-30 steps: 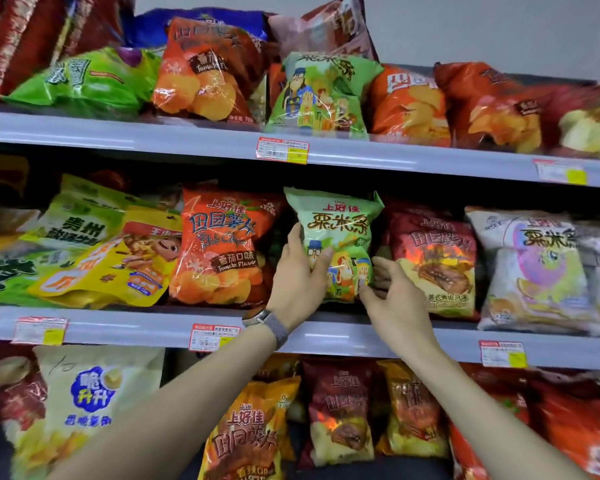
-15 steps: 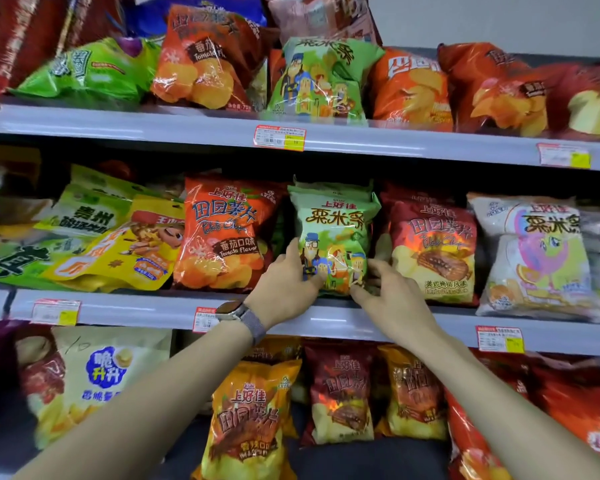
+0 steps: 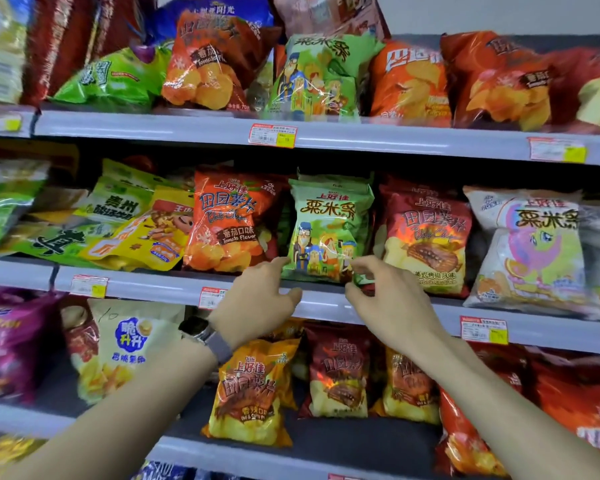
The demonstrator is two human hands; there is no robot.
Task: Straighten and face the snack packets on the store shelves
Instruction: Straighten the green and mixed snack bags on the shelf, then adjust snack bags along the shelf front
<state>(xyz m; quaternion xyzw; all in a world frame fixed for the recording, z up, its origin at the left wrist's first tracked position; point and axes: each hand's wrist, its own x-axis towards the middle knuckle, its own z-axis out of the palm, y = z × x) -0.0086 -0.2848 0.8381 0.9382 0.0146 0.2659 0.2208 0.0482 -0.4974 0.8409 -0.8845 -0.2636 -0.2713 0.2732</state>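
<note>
Subject item: green packet point(image 3: 329, 233), standing upright and front-facing at the centre of the middle shelf point(image 3: 153, 286), its base at the shelf's front lip.

Left hand point(image 3: 257, 301): fingers point(image 3: 280, 262) loosely bent, tips touching the packet's lower left corner. The thumb is spread apart below, over the shelf edge, and nothing is gripped. A watch point(image 3: 196, 329) is on this wrist.

Right hand point(image 3: 388, 301): fingers point(image 3: 373, 264) are curled, and with the thumb they pinch the packet's lower right corner. A fold of green film shows between them.

Neighbours: orange packet point(image 3: 226, 220) just beside it on the left, red packet point(image 3: 426, 237) just beside it on the right, both upright.

Surface: grey metal shelving with price labels point(image 3: 272, 135) clipped along the front rails. The upper shelf point(image 3: 395, 140) carries leaning, overlapping bags, and the lower shelf point(image 3: 326, 441) holds more packets set further back. A plain pale wall point(image 3: 499, 12) shows above the top row.
</note>
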